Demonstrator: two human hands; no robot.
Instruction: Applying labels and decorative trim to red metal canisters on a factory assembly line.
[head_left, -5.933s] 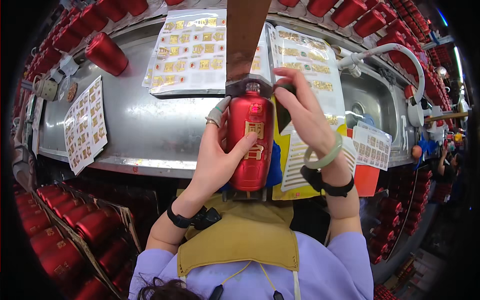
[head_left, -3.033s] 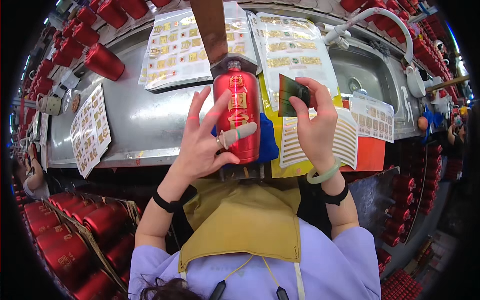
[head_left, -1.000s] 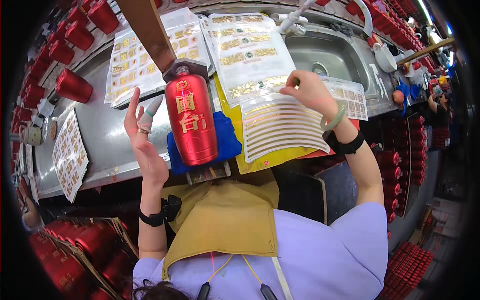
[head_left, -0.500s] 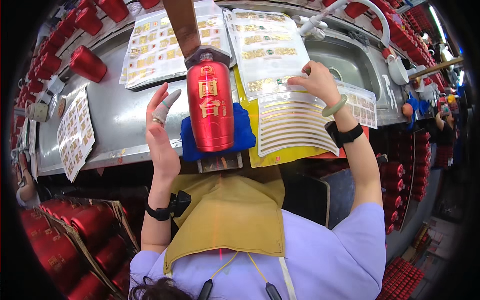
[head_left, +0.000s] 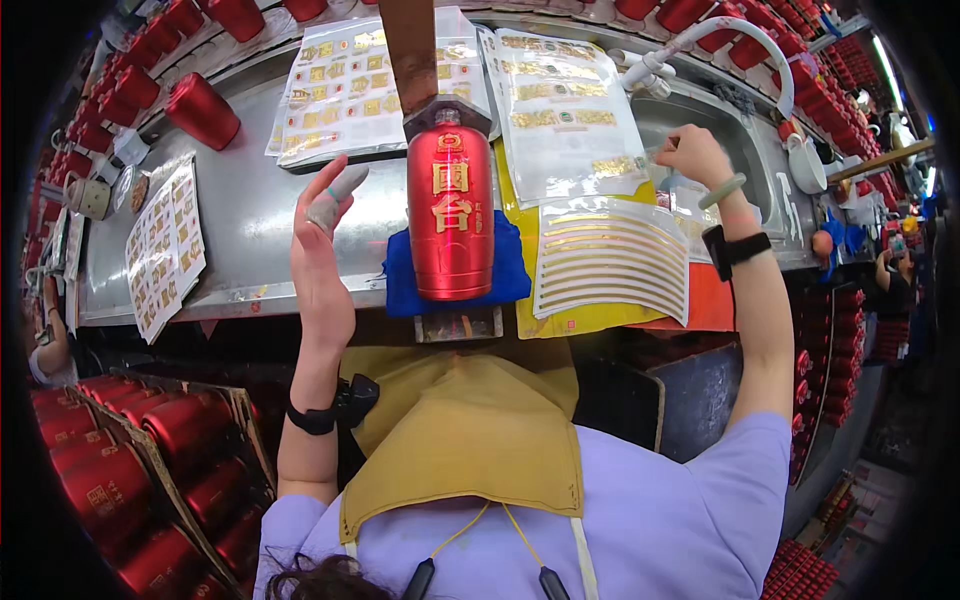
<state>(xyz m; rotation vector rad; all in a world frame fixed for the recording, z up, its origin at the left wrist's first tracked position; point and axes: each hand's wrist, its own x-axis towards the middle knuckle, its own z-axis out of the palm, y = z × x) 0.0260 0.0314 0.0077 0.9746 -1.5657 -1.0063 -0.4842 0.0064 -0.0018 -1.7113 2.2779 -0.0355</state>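
A red bottle [head_left: 451, 220] with raised gold characters lies on a folded blue cloth [head_left: 508, 258] in front of me, its neck at a metal and wood bracket [head_left: 410, 60]. To its left, apart from it, my left hand [head_left: 323, 240] is raised and open, with grey covers on some fingers. My right hand [head_left: 697, 157] is pinched beside the sheet of gold decals [head_left: 560, 90]. From its fingertips a gold decal strip [head_left: 613, 167] seems to trail over that sheet's lower edge; the fingertips partly hide its end. Below lies a sheet of curved gold lines [head_left: 612, 262].
A stack of decal sheets [head_left: 330, 95] lies behind the bottle, another sheet [head_left: 165, 250] at left. A sink [head_left: 690, 120] with a white faucet [head_left: 745, 22] is at right. Red bottles stand along the back; a crate of red bottles [head_left: 150, 440] is at lower left.
My right hand has moved right and away from the sheet's bottom row, and the gold decal strip there has shifted right with it. My left hand stays raised beside the bottle.
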